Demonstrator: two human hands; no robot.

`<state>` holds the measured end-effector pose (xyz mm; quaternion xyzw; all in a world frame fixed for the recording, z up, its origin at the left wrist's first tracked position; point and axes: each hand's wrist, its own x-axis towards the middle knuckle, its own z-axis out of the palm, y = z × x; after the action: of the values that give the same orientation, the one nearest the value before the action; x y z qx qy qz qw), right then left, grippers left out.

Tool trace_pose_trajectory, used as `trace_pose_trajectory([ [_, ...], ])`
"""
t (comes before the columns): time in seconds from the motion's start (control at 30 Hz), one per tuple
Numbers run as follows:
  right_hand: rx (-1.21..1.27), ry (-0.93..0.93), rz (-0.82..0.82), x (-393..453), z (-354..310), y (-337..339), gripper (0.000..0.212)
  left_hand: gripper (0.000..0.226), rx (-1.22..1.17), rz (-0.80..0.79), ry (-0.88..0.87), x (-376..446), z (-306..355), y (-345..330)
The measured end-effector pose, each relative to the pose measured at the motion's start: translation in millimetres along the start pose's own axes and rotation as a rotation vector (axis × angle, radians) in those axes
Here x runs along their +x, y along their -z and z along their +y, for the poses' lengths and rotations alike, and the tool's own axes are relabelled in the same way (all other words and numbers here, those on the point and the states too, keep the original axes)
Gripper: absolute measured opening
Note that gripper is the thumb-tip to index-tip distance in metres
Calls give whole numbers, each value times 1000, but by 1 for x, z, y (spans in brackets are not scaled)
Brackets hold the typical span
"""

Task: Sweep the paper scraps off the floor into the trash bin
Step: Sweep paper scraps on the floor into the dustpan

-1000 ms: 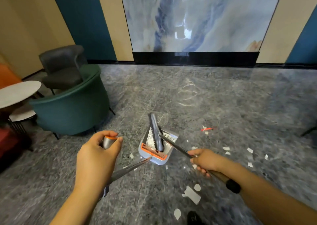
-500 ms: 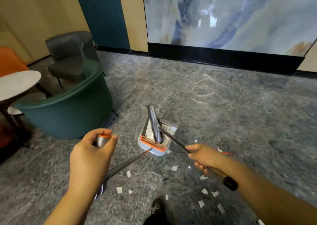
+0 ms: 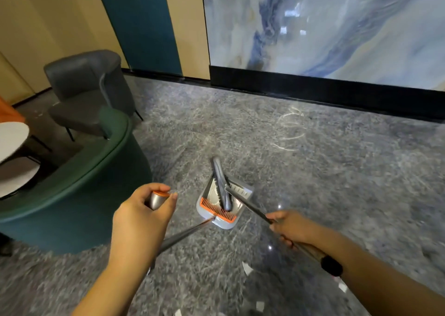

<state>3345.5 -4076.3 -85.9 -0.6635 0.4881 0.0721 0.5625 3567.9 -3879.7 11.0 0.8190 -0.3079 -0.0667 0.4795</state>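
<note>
**Grey marble floor, scraps near the feet**

White paper scraps (image 3: 246, 268) lie nearest. Left hand (image 3: 142, 221) grips the dustpan handle (image 3: 157, 199); right hand (image 3: 292, 226) grips the broom handle (image 3: 250, 206). Beyond, the broom head (image 3: 220, 183) rests in the grey dustpan (image 3: 225, 201), beside a green armchair (image 3: 79, 195).

floor (image 3: 313, 171): grey marbled, glossy
wall (image 3: 325, 26): blue marble panel, beige and teal strips
seating: green armchair (image 3: 79, 195), grey chair (image 3: 89, 87)
side table (image 3: 12, 135): white

Green armchair (image 3: 79, 195), grey chair (image 3: 89, 91), white round table (image 3: 12, 135)
</note>
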Motion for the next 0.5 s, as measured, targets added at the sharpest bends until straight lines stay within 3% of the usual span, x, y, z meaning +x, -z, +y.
trace_pose_trajectory([
  [0.5, -115, 53, -82, 316, -205, 175, 42, 11, 0, 122, 115, 341, 14, -157],
])
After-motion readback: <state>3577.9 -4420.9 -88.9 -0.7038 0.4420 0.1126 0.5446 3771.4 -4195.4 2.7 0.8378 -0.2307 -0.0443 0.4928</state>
